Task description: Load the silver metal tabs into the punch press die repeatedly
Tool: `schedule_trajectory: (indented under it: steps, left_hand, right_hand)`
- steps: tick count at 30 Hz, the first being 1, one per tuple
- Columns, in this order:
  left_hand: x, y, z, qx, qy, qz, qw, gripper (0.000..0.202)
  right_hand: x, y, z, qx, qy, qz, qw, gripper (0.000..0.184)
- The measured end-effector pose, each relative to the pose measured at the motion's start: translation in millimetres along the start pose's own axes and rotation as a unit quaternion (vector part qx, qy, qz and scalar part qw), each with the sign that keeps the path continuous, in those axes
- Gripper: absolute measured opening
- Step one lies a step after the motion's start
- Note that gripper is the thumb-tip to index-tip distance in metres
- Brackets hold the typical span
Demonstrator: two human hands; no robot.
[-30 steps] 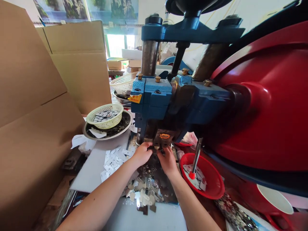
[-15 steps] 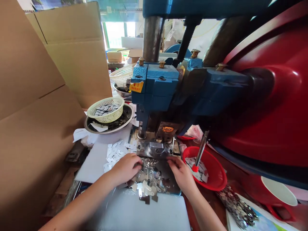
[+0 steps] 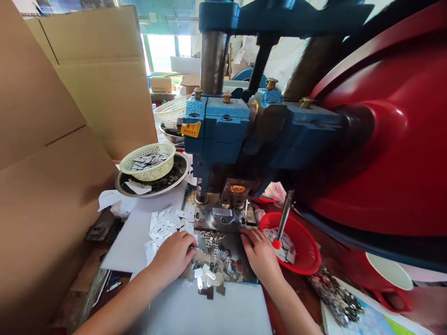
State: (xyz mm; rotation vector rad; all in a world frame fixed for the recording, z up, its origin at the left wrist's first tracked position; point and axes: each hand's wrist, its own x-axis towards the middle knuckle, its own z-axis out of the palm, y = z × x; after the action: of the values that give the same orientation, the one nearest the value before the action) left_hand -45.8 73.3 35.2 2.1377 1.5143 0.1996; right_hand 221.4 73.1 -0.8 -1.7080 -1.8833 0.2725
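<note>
My left hand is on the left of the press bed, thumb and fingers curled together. Whatever they may pinch is hidden. Beside it lie loose flat metal pieces. My right hand rests at the right of the bed, fingers slightly bent and apart, fingertips by the front edge of the steel die block. A small shiny metal strip sits on top of that block. Between my hands are small punched bits and a heap of tabbed metal pieces.
The blue press stands ahead, with a large red wheel at right. A red basin holds metal pieces and a rod. A cream basket sits in a metal bowl. Cardboard walls the left.
My left hand has drawn back slightly left and down, away from the die block. My right hand stays near the block's right corner, its fingers lower. The whole view has shifted a little.
</note>
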Motion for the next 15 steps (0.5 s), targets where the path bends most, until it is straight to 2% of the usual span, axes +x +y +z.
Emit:
schedule_trajectory:
  steps: [6, 11, 15]
  left_hand:
    - [-2.3, -0.5, 4.0, -0.009, -0.019, -0.015, 1.000, 0.020]
    - [-4.9, -0.8, 4.4, -0.027, -0.005, -0.006, 1.000, 0.021]
    - [-6.9, -1.4, 5.9, -0.027, -0.020, -0.004, 0.999, 0.023]
  right_hand:
    - [4.6, -6.3, 5.7, -0.134, 0.032, -0.051, 0.989, 0.030]
    - [6.4, -2.2, 7.7, -0.103, 0.058, -0.067, 0.991, 0.028]
    - [9.2, 12.3, 1.8, -0.024, 0.094, -0.035, 0.995, 0.026]
